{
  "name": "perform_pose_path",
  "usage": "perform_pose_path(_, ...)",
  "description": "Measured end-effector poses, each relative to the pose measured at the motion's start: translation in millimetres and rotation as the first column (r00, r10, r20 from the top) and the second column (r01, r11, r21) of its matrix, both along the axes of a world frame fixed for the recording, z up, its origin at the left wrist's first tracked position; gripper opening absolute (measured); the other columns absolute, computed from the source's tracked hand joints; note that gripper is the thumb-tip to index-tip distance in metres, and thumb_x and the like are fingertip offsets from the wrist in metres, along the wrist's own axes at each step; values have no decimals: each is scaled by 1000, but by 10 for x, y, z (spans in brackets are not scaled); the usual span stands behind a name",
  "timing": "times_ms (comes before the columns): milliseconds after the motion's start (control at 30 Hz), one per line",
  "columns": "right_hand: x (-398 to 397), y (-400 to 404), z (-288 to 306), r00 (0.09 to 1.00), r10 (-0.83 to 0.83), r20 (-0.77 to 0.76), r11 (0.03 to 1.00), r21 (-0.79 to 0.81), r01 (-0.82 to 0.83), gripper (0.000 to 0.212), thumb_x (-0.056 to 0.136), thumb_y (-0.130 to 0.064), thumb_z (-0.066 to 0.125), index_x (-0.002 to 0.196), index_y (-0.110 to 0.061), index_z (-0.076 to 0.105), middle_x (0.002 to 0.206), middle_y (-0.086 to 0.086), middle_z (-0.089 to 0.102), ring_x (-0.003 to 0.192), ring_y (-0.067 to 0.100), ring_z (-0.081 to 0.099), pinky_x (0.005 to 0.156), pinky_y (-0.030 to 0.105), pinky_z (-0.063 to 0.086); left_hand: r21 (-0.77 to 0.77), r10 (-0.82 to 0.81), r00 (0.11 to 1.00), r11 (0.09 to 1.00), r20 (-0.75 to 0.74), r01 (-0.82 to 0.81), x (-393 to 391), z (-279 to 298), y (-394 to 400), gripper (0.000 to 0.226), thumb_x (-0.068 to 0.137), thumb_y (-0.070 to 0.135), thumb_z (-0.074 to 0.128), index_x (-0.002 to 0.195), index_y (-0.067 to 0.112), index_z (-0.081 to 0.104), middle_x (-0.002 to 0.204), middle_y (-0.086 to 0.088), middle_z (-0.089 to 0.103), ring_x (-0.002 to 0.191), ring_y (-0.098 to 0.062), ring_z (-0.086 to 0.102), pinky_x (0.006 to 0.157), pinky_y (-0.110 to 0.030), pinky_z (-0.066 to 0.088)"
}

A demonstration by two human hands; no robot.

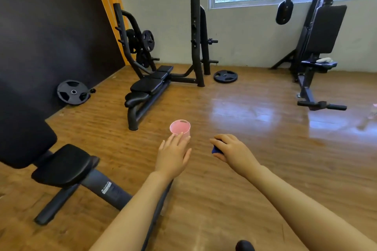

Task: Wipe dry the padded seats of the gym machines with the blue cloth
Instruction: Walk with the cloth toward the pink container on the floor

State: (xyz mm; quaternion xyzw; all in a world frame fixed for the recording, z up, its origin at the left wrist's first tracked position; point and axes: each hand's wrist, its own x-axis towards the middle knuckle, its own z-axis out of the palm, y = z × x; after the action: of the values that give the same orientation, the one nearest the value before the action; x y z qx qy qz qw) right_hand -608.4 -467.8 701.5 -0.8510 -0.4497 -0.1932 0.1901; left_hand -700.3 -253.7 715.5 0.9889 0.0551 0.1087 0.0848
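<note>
My right hand [229, 149] grips the blue cloth [215, 149], bunched so only a small corner shows under the fingers. My left hand [173, 154] reaches forward with straight fingers, its fingertips at the side of a pink bucket [180, 126] on the floor. A black padded seat [63, 164] with its backrest [22, 138] stands at the near left. A long padded bench [148, 85] lies under a rack at centre. Another machine with a black seat [320, 64] and back pad stands at far right.
Weight plates lie on the wooden floor: one by the dark wall [73, 92], one past the rack [225, 76]. The rack uprights [196, 40] stand behind the bench. A pale cloth [324, 60] rests on the far right seat. A footrest bar [322, 105] juts out low.
</note>
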Motion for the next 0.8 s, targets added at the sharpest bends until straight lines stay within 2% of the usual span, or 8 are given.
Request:
perform_pose_path(67, 612, 101, 32, 998, 62, 18, 998, -34, -61, 49, 66, -17, 90, 110, -9, 70, 106, 9, 68, 90, 32, 67, 62, 39, 59, 10, 33, 999, 999, 1, -33, 547, -1, 4, 57, 90, 49, 29, 132, 23, 58, 139, -5, 56, 129, -31, 50, 101, -49, 42)
perform_pose_path(167, 1520, 291, 71, 988, 151, 17, 986, -76, -150, 50, 65, -18, 90, 110, -11, 70, 109, 8, 68, 91, 31, 67, 61, 37, 59, 24, 76, 997, 997, 17, -76, 1319, 14, 77, 46, 91, 42, 39, 129, 24, 59, 134, -5, 59, 123, -31, 56, 93, -51, 48)
perform_pose_path(233, 2062, 432, 102, 980, 197, 10, 977, -83, -196, 49, 66, -18, 89, 111, -11, 70, 111, 8, 68, 93, 33, 67, 58, 41, 59, 1, 125, 992, 992, 5, -125, 1782, 20, 147, 42, 96, 36, 47, 136, 26, 53, 144, -3, 51, 133, -29, 46, 101, -53, 42)
perform_pose_path(333, 2748, 617, 168, 972, 236, -8, 969, -68, -236, 46, 65, -15, 90, 107, -10, 71, 109, 9, 68, 92, 34, 68, 55, 40, 58, -22, 211, 976, 977, -57, -212, 2369, 26, 264, 48, 101, 37, 44, 148, 29, 39, 157, 2, 33, 146, -24, 25, 115, -47, 25)
perform_pose_path(600, 4370, 1233, 78, 939, 343, -30, 931, -125, -344, 45, 71, -18, 85, 112, -8, 70, 111, 12, 68, 96, 35, 67, 60, 44, 59, 2, 299, 951, 954, -78, -300, 3828, -47, 790, 48, 102, 42, 38, 149, 33, 35, 159, 5, 27, 148, -21, 19, 118, -42, 20)
perform_pose_path(700, 5023, 1576, 53, 934, 354, -56, 921, -150, -358, 45, 74, -18, 84, 115, -8, 69, 116, 11, 67, 102, 35, 65, 67, 45, 59, 7, 334, 939, 942, -79, -335, 4422, -103, 1082, 47, 103, 42, 37, 149, 32, 36, 159, 4, 27, 147, -21, 20, 118, -43, 21)
perform_pose_path(800, 5660, 1983, 91, 929, 358, -97, 911, -181, -370, 45, 88, -20, 70, 131, -10, 60, 133, 11, 58, 121, 35, 54, 87, 48, 54, 10, 381, 921, 924, -80, -382, 5032, -127, 1432, 46, 103, 41, 36, 148, 31, 38, 158, 3, 29, 147, -21, 20, 117, -45, 21)
